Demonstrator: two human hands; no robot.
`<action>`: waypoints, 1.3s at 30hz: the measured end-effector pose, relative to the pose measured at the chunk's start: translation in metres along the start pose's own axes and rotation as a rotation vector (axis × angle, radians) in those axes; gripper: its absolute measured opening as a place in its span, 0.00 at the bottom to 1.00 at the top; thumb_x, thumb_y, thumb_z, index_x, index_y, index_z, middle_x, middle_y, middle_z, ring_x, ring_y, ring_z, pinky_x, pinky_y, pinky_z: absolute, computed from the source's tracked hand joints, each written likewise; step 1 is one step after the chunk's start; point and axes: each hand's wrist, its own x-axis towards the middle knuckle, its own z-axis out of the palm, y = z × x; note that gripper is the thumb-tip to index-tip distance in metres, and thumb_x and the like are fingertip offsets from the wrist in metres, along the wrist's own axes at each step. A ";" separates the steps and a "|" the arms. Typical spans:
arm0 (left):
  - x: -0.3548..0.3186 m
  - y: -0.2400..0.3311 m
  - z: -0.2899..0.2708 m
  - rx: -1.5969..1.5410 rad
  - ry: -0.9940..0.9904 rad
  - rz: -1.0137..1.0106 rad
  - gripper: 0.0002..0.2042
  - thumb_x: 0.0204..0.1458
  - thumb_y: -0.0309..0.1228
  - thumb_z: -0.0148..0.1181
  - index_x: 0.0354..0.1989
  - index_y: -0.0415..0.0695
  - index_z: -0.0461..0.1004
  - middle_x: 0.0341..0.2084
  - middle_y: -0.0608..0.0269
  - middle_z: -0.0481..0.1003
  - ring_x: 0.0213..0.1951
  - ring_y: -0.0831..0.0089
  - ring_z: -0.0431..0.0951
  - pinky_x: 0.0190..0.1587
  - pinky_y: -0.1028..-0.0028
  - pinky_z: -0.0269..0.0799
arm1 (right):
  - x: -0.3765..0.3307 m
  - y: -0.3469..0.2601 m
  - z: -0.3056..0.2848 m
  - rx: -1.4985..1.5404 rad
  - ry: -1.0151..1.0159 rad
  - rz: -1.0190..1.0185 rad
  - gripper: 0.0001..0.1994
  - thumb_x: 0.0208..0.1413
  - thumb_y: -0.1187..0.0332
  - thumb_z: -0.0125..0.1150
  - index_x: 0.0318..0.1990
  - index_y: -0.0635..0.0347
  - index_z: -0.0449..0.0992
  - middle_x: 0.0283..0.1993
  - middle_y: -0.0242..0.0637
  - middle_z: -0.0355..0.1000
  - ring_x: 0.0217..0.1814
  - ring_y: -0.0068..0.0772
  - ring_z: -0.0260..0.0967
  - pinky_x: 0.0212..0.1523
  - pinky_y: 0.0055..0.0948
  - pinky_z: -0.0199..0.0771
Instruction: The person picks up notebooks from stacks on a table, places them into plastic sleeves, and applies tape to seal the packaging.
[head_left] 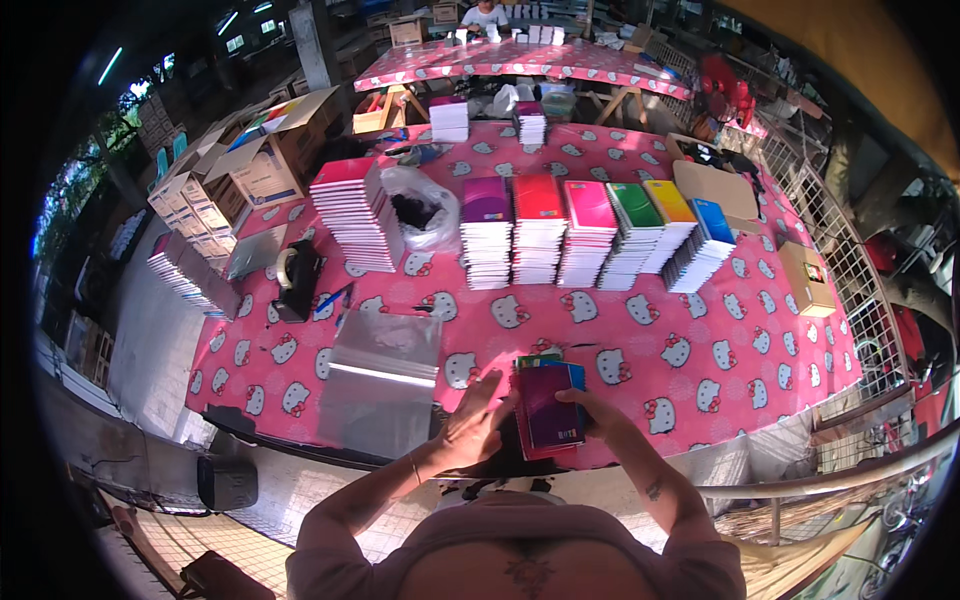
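Observation:
Near the table's front edge lies a small, uneven bundle of spiral notebooks (551, 405), a purple one on top and green, blue and red edges poking out beneath. My right hand (600, 412) grips its right side, thumb over the purple cover and the other fingers hidden. At the left side of the bundle, my left hand (474, 422) has its fingers stretched out and holds nothing; whether a fingertip touches the spiral edge I cannot tell. Beside that hand, clear plastic sleeves (380, 375) lie flat on the table.
Notebook stacks in purple (487, 235), red (538, 235), pink (586, 235), green (632, 225), yellow (668, 215) and blue (705, 240) line the pink patterned table (500, 335). Further left stand a taller red stack (355, 215), a plastic bag (425, 210), a tape dispenser (296, 280) and cartons (270, 165).

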 end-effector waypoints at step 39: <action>-0.155 -0.132 -0.144 -0.390 -0.119 -0.562 0.52 0.43 0.39 0.76 0.72 0.37 0.45 0.62 0.42 0.61 0.67 0.52 0.62 0.67 0.51 0.58 | 0.155 0.150 0.222 -0.848 -0.023 -0.812 0.46 0.36 0.68 0.83 0.65 0.59 0.61 0.57 0.42 0.72 0.60 0.35 0.71 0.61 0.37 0.70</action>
